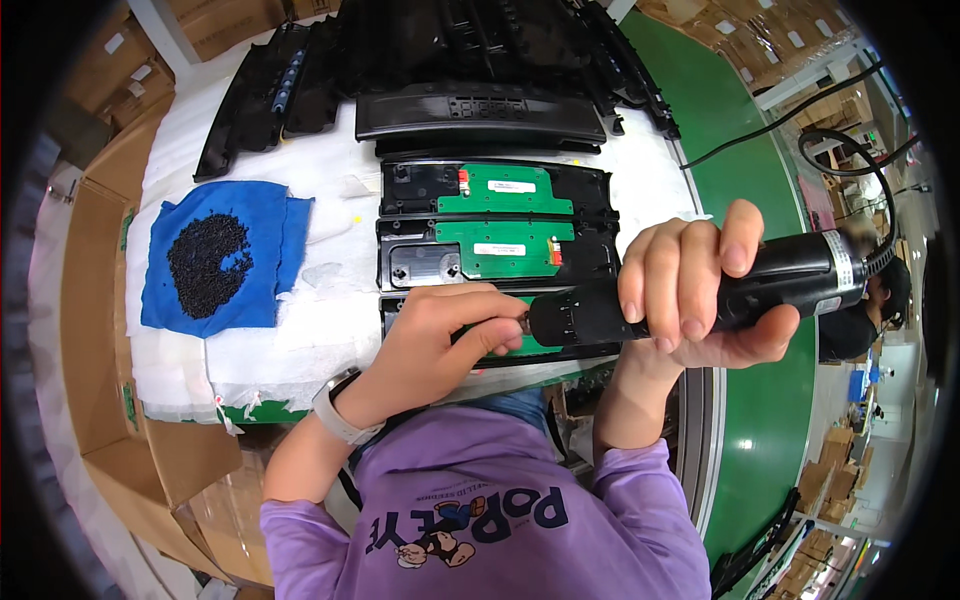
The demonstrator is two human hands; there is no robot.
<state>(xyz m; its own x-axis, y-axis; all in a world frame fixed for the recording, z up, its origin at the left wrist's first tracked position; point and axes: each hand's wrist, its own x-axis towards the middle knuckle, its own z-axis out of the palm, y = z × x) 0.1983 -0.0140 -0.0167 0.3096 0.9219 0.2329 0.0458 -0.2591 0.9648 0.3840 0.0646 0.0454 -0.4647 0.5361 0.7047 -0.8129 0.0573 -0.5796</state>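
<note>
My right hand (690, 285) wraps round the body of a black electric screwdriver (780, 278), which lies nearly level with its nose pointing left. At that nose, the thumb and forefinger of my left hand (450, 325) are pinched together beside the bit (525, 322). Whatever is between these fingertips is too small and covered to make out. Under both hands lies a black plastic panel with a green circuit board (540, 346), partly hidden by my left hand. Two more such panels lie just beyond, with a middle board (500, 262) and a far board (515, 190).
A blue cloth (285, 235) at the left bears a heap of small black screws (205, 265). Black plastic housings (480, 115) are stacked across the far side of the white-covered table (330, 235). The screwdriver's cable (885, 200) loops at the right. Cardboard boxes (110, 440) stand left.
</note>
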